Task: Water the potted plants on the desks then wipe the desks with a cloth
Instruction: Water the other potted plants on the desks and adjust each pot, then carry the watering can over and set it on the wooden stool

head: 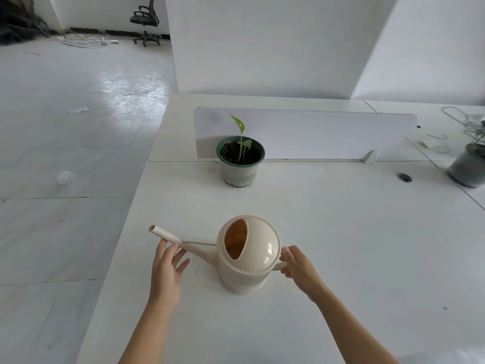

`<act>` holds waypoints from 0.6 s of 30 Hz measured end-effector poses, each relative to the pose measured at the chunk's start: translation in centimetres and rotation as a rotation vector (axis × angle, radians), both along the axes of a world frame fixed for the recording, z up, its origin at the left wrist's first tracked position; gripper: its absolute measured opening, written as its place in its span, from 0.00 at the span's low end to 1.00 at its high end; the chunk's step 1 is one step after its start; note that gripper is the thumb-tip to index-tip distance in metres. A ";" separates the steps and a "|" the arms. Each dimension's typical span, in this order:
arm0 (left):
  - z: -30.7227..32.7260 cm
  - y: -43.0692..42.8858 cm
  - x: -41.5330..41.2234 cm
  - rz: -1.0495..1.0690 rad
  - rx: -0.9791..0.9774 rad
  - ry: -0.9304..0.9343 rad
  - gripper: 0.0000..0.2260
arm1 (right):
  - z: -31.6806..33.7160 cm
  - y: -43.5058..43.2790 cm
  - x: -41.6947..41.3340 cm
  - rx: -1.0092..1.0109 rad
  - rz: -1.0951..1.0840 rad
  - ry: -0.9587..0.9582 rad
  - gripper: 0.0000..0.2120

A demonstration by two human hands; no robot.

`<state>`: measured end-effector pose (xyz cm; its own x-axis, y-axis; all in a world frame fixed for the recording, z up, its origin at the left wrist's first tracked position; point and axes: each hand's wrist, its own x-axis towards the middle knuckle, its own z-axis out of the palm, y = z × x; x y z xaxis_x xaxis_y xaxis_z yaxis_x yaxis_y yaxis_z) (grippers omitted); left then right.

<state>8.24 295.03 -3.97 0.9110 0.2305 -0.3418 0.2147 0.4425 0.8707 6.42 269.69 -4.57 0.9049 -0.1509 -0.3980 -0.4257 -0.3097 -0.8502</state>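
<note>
At the rear of the watering can [249, 256], the right hand [298, 266] grasps the handle [280, 266], thumb above and fingers curled beneath it. The left hand [168, 269] lies flat and relaxed, fingers straight, their tips against the long spout [168, 236] without wrapping it; whether they bear any weight cannot be told. The can stands upright on the white desk [341, 245], near its front edge, spout pointing left. Its fill opening faces the camera; the water level inside cannot be judged. Well beyond it, against the low divider panel [328, 132], stands the potted plant [240, 158], a small green shoot in dark soil, apart from the can. A second pot [468, 166] sits at the far right edge, near loose cables [472, 127]. Assessment: the watering stage is at its start, the can being taken up, with no pour begun and no cloth in sight. The next move calls for lifting by the handle, carrying the spout over the nearer pot's rim, and tipping gently so the seedling is not flooded.
</note>
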 end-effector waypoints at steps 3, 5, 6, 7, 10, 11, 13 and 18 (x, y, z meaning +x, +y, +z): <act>1.1 0.1 0.2 -0.042 -0.007 -0.055 0.17 | 1.0 -0.4 -0.9 -0.018 -0.028 -0.045 0.11; 2.0 -0.2 0.4 -0.083 -0.010 -0.093 0.18 | 2.1 -1.0 -1.8 -0.023 -0.068 -0.062 0.11; 2.6 -0.4 0.4 -0.102 -0.011 -0.113 0.17 | 2.7 -1.2 -2.3 -0.019 -0.089 -0.068 0.11; 3.1 -0.7 0.4 -0.122 -0.011 -0.133 0.16 | 3.3 -1.5 -2.8 -0.016 -0.110 -0.073 0.11; 4.2 -1.7 0.3 -0.199 -0.007 -0.191 0.14 | 5.0 -2.6 -4.7 -0.012 -0.187 -0.087 0.12; 4.4 -2.1 0.2 -0.230 -0.006 -0.205 0.14 | 5.5 -2.9 -5.5 -0.014 -0.219 -0.089 0.12; 4.7 -3.1 -0.1 -0.293 -0.015 -0.227 0.15 | 6.3 -3.6 -7.2 -0.024 -0.289 -0.095 0.12; 4.9 -6.3 -0.7 -0.485 -0.048 -0.278 0.18 | 7.8 -5.4 -12.1 -0.072 -0.500 -0.097 0.13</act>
